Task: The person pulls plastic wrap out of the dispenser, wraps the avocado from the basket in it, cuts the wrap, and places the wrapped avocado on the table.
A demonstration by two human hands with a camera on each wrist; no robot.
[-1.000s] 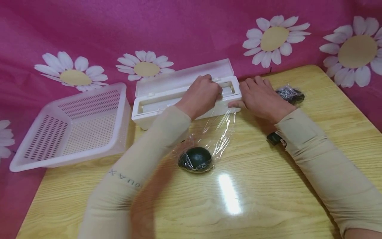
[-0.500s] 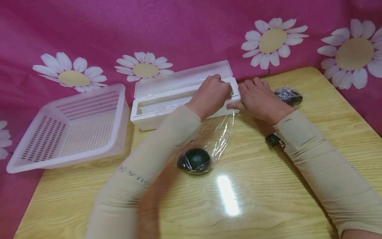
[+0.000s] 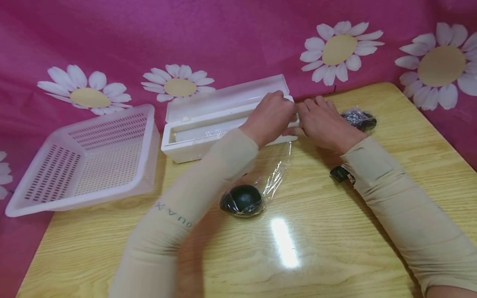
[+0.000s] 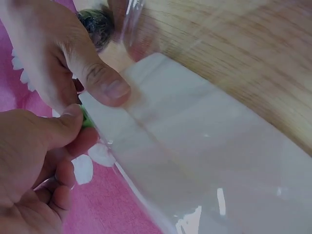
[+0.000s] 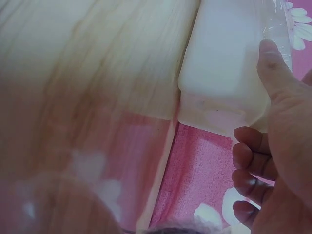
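Observation:
My left hand [image 3: 271, 118] is at the right end of the white cling film dispenser [image 3: 186, 154], whose lid [image 3: 227, 96] stands raised. Its thumb and forefinger pinch a small green slide cutter [image 4: 87, 120] at the box's edge. My right hand [image 3: 325, 125] grips that same end, thumb [image 5: 271, 58] on the front face and fingers bent around the corner. From the box a sheet of cling film [image 3: 275, 179] runs down to a dark green avocado [image 3: 244, 200], which lies on the table in the film. Hands hide part of the box's right end.
A white plastic basket [image 3: 85, 197] stands at the left. Beyond my right hand lies another dark, film-wrapped item [image 3: 358, 118], probably an avocado. A pink cloth with daisies [image 3: 238, 37] hangs behind the wooden table [image 3: 335, 248].
My left hand has slid right along the box to its end, close against the right hand. The right hand, the box and the avocado stay about where they were.

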